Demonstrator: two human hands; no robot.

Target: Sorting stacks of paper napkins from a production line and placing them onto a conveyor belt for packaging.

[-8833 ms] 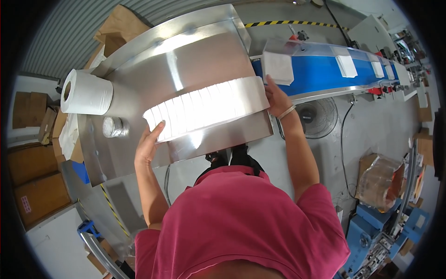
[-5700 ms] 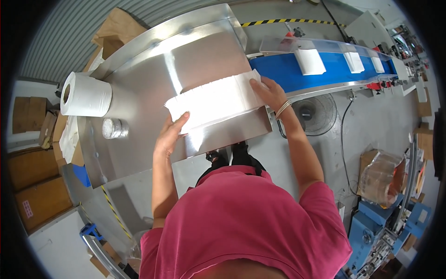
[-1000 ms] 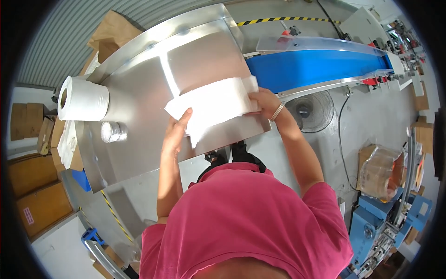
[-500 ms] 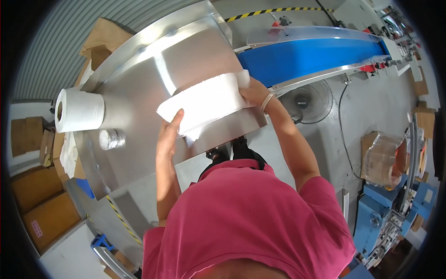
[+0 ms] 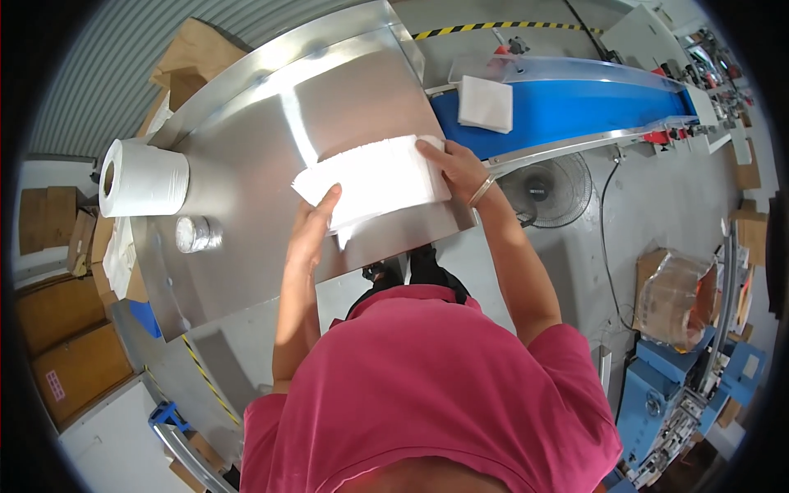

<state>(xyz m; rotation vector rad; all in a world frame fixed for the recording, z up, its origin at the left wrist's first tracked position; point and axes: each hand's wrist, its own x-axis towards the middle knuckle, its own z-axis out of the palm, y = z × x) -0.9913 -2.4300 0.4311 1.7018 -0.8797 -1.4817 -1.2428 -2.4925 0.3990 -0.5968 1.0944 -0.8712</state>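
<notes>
A long row of folded white paper napkins (image 5: 378,182) lies along the near right part of the steel table (image 5: 246,177). My left hand (image 5: 311,230) grips its left end, thumb on top and fingers partly hidden beneath. At the other end, my right hand (image 5: 460,171) is closed on the row, its thumb over the top edge. A separate small square stack of white napkins (image 5: 485,104) rests on the blue conveyor belt (image 5: 583,107), just beyond my right hand and apart from it.
On the table's left side stand a large white paper roll (image 5: 148,182) and a small roll of clear tape (image 5: 197,235). A floor fan (image 5: 542,189) sits under the conveyor. Cardboard boxes (image 5: 78,361) are at the left, and a blue machine (image 5: 657,394) is at the lower right.
A small napkin stack now lies on the belt, which was bare before. My right hand's thumb has shifted onto the row's top edge. The view has shifted slightly.
</notes>
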